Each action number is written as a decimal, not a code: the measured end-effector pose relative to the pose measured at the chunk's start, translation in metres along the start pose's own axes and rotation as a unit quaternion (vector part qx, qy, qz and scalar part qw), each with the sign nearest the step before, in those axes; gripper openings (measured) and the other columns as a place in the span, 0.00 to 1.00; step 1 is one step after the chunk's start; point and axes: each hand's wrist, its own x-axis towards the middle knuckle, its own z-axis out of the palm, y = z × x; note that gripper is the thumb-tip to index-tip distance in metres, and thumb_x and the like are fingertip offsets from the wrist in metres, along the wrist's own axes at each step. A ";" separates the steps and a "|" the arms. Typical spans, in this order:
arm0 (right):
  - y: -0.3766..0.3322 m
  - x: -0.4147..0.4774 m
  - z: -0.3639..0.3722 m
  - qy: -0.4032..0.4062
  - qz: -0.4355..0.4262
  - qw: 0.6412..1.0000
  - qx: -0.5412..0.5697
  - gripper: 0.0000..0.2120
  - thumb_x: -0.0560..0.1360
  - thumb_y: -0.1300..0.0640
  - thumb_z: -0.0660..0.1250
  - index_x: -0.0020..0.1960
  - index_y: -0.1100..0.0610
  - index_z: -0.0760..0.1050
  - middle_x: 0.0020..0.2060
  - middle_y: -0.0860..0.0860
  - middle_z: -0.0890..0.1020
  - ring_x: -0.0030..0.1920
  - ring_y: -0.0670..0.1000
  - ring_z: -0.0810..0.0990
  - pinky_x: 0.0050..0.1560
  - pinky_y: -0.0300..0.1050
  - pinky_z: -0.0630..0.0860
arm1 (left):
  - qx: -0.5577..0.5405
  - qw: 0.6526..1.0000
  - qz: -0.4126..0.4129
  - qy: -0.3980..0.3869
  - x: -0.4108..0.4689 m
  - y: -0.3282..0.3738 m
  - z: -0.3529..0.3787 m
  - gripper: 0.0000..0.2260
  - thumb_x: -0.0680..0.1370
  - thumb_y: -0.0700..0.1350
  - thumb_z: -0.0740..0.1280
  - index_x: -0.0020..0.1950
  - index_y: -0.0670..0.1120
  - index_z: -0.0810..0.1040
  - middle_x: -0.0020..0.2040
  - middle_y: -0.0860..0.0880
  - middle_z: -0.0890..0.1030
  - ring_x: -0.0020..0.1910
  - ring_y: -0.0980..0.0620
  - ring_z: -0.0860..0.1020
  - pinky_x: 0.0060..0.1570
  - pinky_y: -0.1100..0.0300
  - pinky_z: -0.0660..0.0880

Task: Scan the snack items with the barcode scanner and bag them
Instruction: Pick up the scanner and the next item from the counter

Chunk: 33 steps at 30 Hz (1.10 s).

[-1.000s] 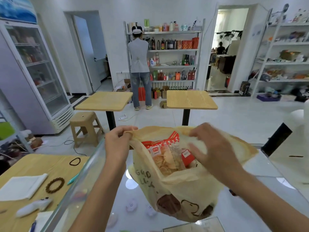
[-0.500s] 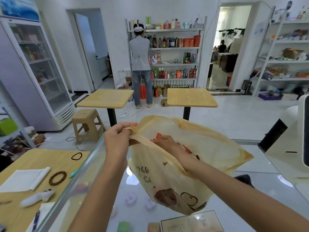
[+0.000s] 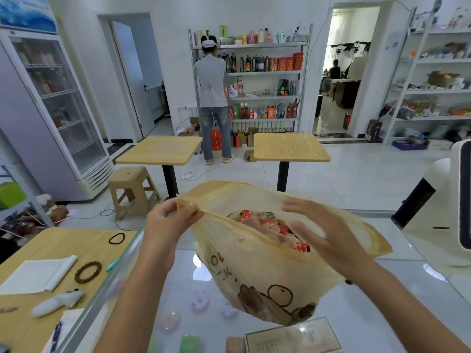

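Head view, bagging stage. Nearest the camera, below the bag (image 3: 267, 271), a printed card (image 3: 293, 337) lies under the glass surface (image 3: 382, 301). The bag, a tan carrier with cartoon print, is held up over this surface with its mouth open toward the viewer. The left hand (image 3: 168, 222) pinches the bag's left rim between thumb and curled fingers. The right hand (image 3: 323, 233) hovers over the right side of the mouth, fingers spread and blurred, apparently holding nothing. Inside the bag, red-and-white snack packets (image 3: 267, 222) fill the opening; their number cannot be told.

Left of the bag, on a wooden surface (image 3: 30, 240), lie a white handheld device (image 3: 57, 303), probably the scanner, a bead bracelet (image 3: 88, 271) and a folded white cloth (image 3: 38, 275). Right of the bag stands a white terminal (image 3: 438, 220). Beyond the bag are two square tables (image 3: 290, 147), then a person (image 3: 211, 98) facing a stocked shelf (image 3: 265, 72).

Judgement: no loose snacks show outside the bag, so scanning and bagging look largely complete; what remains is likely settling the contents and closing or setting down the bag.
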 end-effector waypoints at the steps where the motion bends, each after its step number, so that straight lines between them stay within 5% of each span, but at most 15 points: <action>1: 0.008 -0.014 -0.014 0.053 -0.021 0.998 -0.036 0.26 0.73 0.34 0.61 0.67 0.43 0.70 0.69 0.41 0.70 0.72 0.42 0.65 0.72 0.53 0.62 | 0.024 0.999 -0.003 -0.023 0.001 -0.002 -0.006 0.03 0.72 0.37 0.72 0.45 0.43 0.82 0.47 0.42 0.83 0.50 0.43 0.81 0.54 0.51 0.77; 3: 0.032 -0.034 -0.040 0.089 -0.018 0.970 -0.224 0.41 0.65 0.29 0.62 0.74 0.45 0.61 0.73 0.50 0.64 0.75 0.53 0.59 0.73 0.62 0.54 | 0.071 0.997 -0.005 -0.039 0.002 -0.005 -0.011 0.10 0.70 0.35 0.73 0.48 0.46 0.82 0.48 0.44 0.83 0.50 0.45 0.81 0.54 0.52 0.76; 6: 0.057 -0.044 -0.056 -0.084 0.199 0.916 -0.338 0.52 0.60 0.30 0.69 0.75 0.36 0.45 0.68 0.47 0.68 0.72 0.54 0.62 0.72 0.59 0.54 | 0.192 0.981 0.027 -0.023 0.004 -0.007 -0.007 0.14 0.70 0.31 0.72 0.47 0.49 0.80 0.42 0.49 0.82 0.42 0.52 0.79 0.40 0.67 0.75; 8: 0.057 -0.044 -0.059 -0.166 0.316 0.904 -0.237 0.31 0.66 0.44 0.74 0.67 0.40 0.68 0.46 0.41 0.81 0.53 0.50 0.80 0.57 0.46 0.73 | 0.272 0.960 0.060 -0.031 0.012 -0.012 -0.006 0.10 0.72 0.32 0.71 0.44 0.48 0.81 0.38 0.50 0.81 0.35 0.56 0.77 0.30 0.71 0.70; 9: 0.059 -0.042 -0.064 -0.155 0.317 0.920 -0.171 0.12 0.69 0.52 0.74 0.51 0.44 0.79 0.33 0.44 0.81 0.40 0.50 0.81 0.43 0.43 0.74 | 0.298 0.951 0.077 -0.036 0.015 -0.012 -0.006 0.08 0.72 0.33 0.71 0.41 0.46 0.81 0.35 0.50 0.81 0.32 0.58 0.76 0.28 0.72 0.69; 10: 0.058 -0.036 -0.075 -0.126 0.312 0.933 -0.128 0.09 0.71 0.57 0.73 0.35 0.46 0.80 0.24 0.46 0.77 0.30 0.51 0.77 0.35 0.43 0.70 | 0.314 0.944 0.098 -0.036 0.019 -0.008 -0.007 0.07 0.72 0.34 0.71 0.38 0.45 0.81 0.33 0.48 0.80 0.29 0.61 0.74 0.27 0.72 0.68; 11: 0.055 -0.031 -0.089 -0.089 0.301 0.943 -0.114 0.18 0.72 0.59 0.73 0.26 0.48 0.76 0.20 0.48 0.73 0.26 0.51 0.73 0.32 0.44 0.66 | 0.321 0.939 0.121 -0.030 0.022 -0.001 -0.007 0.07 0.73 0.34 0.71 0.37 0.43 0.81 0.33 0.46 0.79 0.27 0.62 0.73 0.26 0.72 0.68; 15: 0.017 -0.001 -0.144 0.029 0.231 0.970 -0.074 0.11 0.73 0.59 0.71 0.32 0.57 0.81 0.19 0.52 0.71 0.25 0.52 0.68 0.28 0.41 0.65 | 0.314 0.906 0.282 0.016 0.003 0.046 -0.006 0.06 0.71 0.30 0.68 0.37 0.38 0.80 0.31 0.45 0.76 0.26 0.59 0.72 0.24 0.70 0.68; 18: 0.020 0.018 -0.153 0.114 0.214 0.970 -0.003 0.11 0.74 0.58 0.71 0.33 0.56 0.81 0.19 0.49 0.70 0.27 0.53 0.65 0.32 0.43 0.61 | 0.326 0.875 0.355 0.041 0.000 0.059 -0.005 0.03 0.71 0.35 0.72 0.37 0.39 0.81 0.31 0.44 0.77 0.28 0.51 0.73 0.27 0.61 0.69; 20: 0.035 0.036 -0.140 0.151 0.239 0.959 0.020 0.10 0.74 0.59 0.70 0.35 0.59 0.80 0.22 0.51 0.72 0.27 0.53 0.66 0.30 0.42 0.62 | 0.357 0.873 0.330 0.030 0.027 0.050 0.001 0.07 0.71 0.39 0.73 0.34 0.44 0.78 0.31 0.47 0.75 0.30 0.50 0.71 0.30 0.60 0.66; 23: 0.065 0.055 -0.107 0.142 0.284 0.948 0.035 0.08 0.74 0.62 0.70 0.36 0.59 0.80 0.26 0.56 0.75 0.29 0.52 0.71 0.36 0.41 0.67 | 0.380 0.897 0.224 0.029 0.071 0.014 0.014 0.09 0.69 0.40 0.75 0.38 0.38 0.76 0.36 0.49 0.72 0.34 0.54 0.71 0.31 0.68 0.63; 26: 0.096 0.059 -0.084 0.155 0.316 0.930 0.105 0.10 0.75 0.64 0.68 0.36 0.56 0.79 0.33 0.55 0.79 0.37 0.52 0.75 0.40 0.44 0.72 | 0.338 0.927 0.160 -0.009 0.087 -0.020 0.023 0.07 0.73 0.39 0.71 0.41 0.34 0.78 0.38 0.44 0.77 0.40 0.45 0.75 0.36 0.61 0.67; 28: 0.107 0.058 -0.081 0.173 0.338 0.894 0.238 0.06 0.78 0.63 0.65 0.44 0.57 0.79 0.41 0.54 0.80 0.44 0.52 0.78 0.44 0.44 0.74 | 0.222 0.971 0.085 -0.029 0.089 -0.025 0.026 0.02 0.76 0.37 0.69 0.45 0.39 0.79 0.40 0.45 0.80 0.42 0.45 0.78 0.37 0.58 0.72; 31: 0.126 0.046 -0.075 0.182 0.368 0.788 0.459 0.09 0.81 0.59 0.60 0.57 0.61 0.75 0.49 0.54 0.81 0.48 0.53 0.80 0.47 0.48 0.75 | 0.106 0.994 -0.005 -0.035 0.088 -0.038 0.026 0.02 0.77 0.36 0.67 0.47 0.41 0.76 0.42 0.44 0.79 0.40 0.46 0.78 0.37 0.57 0.75; 33: 0.134 0.034 -0.058 0.206 0.435 0.764 0.430 0.12 0.80 0.60 0.62 0.60 0.66 0.74 0.43 0.56 0.82 0.42 0.53 0.81 0.40 0.47 0.79 | 0.102 0.993 -0.056 -0.025 0.083 -0.055 0.022 0.04 0.75 0.34 0.68 0.44 0.40 0.74 0.39 0.42 0.78 0.37 0.46 0.77 0.36 0.57 0.76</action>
